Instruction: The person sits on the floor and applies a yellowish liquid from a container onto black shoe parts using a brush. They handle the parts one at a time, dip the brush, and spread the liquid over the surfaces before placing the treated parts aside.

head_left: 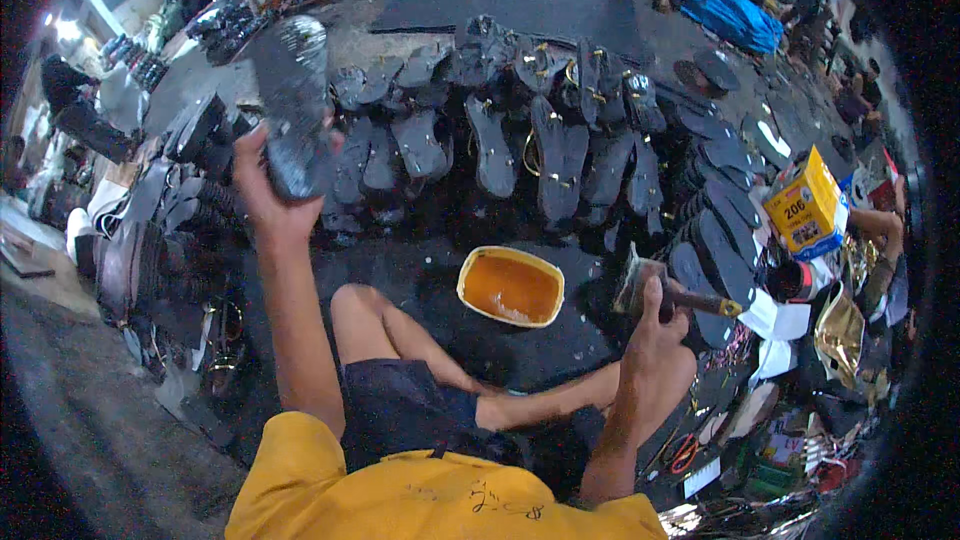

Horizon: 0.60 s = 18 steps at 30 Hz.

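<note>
Yellow shirt (400, 500) nearest. Left hand (272, 195) clamped on dark sole-shaped piece (288, 110): likely light, slick; best held by edges. Right hand (655, 325) gripping handled tool (706, 303).

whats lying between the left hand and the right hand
In the head view, a cream-rimmed tub of amber liquid sits between the left hand and the right hand.

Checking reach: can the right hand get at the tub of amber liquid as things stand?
Likely yes: the way from the right hand to the tub looks free, though that hand holds a tool.
</note>
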Each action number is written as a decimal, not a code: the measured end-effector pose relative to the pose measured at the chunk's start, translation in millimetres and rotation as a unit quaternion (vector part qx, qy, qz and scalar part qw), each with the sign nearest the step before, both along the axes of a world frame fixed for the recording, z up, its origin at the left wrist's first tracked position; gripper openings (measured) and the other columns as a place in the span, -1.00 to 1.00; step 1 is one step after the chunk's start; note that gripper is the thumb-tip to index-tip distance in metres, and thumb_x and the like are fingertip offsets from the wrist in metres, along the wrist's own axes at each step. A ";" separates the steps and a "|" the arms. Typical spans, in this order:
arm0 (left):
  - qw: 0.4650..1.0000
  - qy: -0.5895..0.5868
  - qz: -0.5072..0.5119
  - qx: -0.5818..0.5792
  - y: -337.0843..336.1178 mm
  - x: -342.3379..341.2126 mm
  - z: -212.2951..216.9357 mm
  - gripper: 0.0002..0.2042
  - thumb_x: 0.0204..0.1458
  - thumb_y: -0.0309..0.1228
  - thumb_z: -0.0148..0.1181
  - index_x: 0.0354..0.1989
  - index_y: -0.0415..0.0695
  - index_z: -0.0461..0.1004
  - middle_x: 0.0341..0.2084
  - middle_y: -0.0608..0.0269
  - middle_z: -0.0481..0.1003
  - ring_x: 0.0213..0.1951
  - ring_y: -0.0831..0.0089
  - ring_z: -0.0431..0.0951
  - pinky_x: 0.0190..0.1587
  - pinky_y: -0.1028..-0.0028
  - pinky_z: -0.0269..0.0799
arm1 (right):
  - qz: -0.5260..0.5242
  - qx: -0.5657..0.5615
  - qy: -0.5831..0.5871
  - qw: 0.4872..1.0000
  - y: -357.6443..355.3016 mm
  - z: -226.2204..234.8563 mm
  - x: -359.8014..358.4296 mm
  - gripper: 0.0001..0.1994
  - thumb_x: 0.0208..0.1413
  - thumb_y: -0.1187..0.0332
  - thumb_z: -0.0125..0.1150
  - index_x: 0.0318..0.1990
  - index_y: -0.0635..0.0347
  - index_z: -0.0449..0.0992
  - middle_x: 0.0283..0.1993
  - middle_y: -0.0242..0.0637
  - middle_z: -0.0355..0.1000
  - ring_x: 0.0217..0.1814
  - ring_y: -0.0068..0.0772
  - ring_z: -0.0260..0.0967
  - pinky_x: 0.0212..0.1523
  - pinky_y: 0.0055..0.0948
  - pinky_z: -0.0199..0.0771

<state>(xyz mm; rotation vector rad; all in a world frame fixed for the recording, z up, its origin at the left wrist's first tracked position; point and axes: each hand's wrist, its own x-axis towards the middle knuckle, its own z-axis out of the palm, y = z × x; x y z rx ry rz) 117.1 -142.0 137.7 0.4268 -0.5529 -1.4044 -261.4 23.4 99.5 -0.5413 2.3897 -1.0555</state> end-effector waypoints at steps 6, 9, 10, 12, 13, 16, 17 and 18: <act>0.985 0.147 -0.071 0.047 -164.1 -84.5 -45.2 -0.64 0.26 -0.20 0.12 0.09 -0.20 0.46 0.05 0.02 0.53 0.06 0.09 0.54 0.14 -0.01 0.50 | 0.038 -0.164 -0.007 0.986 -4.1 -127.3 -24.2 -0.49 0.28 -0.04 0.20 0.11 0.26 0.52 0.10 -0.12 0.50 0.14 -0.22 0.43 0.22 -0.35 0.34; 0.995 0.047 -0.082 0.032 -249.8 -36.2 -77.5 -0.61 0.31 -0.24 0.07 0.16 -0.25 0.38 0.12 -0.05 0.46 0.12 0.04 0.48 0.17 -0.06 0.46 | 0.022 -0.240 -0.132 0.962 -4.0 -154.1 13.0 -0.56 0.31 0.08 0.23 0.07 0.33 0.52 -0.01 -0.28 0.50 -0.01 -0.44 0.41 0.10 -0.43 0.38; 0.993 -0.071 -0.036 0.090 -242.5 -43.1 -103.3 -0.59 0.31 -0.26 0.08 0.21 -0.26 0.33 0.16 -0.06 0.43 0.13 0.04 0.48 0.22 0.02 0.43 | 0.008 -0.243 -0.125 0.962 -14.2 -148.7 8.7 -0.54 0.32 0.06 0.21 0.07 0.33 0.52 -0.03 -0.29 0.50 -0.03 -0.45 0.41 0.09 -0.43 0.39; 0.966 -0.255 0.031 -0.011 -183.2 -50.7 -142.5 -0.59 0.27 -0.28 0.13 0.18 -0.28 0.38 0.19 -0.04 0.42 0.14 0.06 0.48 0.24 0.12 0.40 | 0.005 -0.216 -0.050 0.975 -18.0 -139.0 -20.8 -0.52 0.33 0.02 0.19 0.07 0.34 0.52 -0.03 -0.30 0.50 -0.04 -0.48 0.40 0.06 -0.44 0.39; 0.935 -0.339 0.106 -0.015 -138.2 -57.4 -146.5 -0.60 0.25 -0.28 0.17 0.15 -0.29 0.43 0.19 -0.05 0.44 0.14 0.07 0.48 0.24 0.17 0.39 | 0.017 -0.180 0.011 0.984 -11.6 -134.9 -38.0 -0.50 0.33 -0.01 0.18 0.06 0.34 0.53 -0.03 -0.31 0.50 -0.03 -0.50 0.40 0.04 -0.44 0.39; 0.606 -0.708 0.360 0.024 -26.6 56.2 -176.2 -0.66 0.17 -0.41 0.27 0.07 -0.31 0.53 0.12 -0.01 0.51 0.19 0.12 0.45 0.31 0.23 0.29 | -0.023 -0.145 -0.084 0.986 -5.7 -150.1 -58.7 -0.53 0.32 0.00 0.19 0.05 0.29 0.54 -0.01 -0.32 0.49 -0.03 -0.55 0.39 -0.05 -0.45 0.40; 0.521 -0.762 0.380 0.059 6.1 156.6 -197.6 -0.56 0.14 -0.42 0.31 0.16 -0.37 0.44 0.17 -0.12 0.45 0.26 0.08 0.40 0.35 0.21 0.24 | -0.018 -0.150 -0.128 0.980 -5.5 -159.1 -47.8 -0.54 0.32 0.00 0.19 0.05 0.26 0.54 -0.04 -0.34 0.49 -0.06 -0.56 0.39 -0.10 -0.47 0.40; 0.512 -0.703 0.479 0.120 53.1 291.8 -214.1 -0.36 0.09 -0.29 0.39 0.26 -0.40 0.31 0.21 -0.21 0.39 0.29 0.01 0.36 0.35 0.18 0.24 | -0.057 -0.154 -0.214 0.963 -14.0 -170.6 -20.1 -0.58 0.32 0.01 0.19 0.03 0.21 0.55 -0.15 -0.42 0.49 -0.18 -0.57 0.38 -0.21 -0.50 0.37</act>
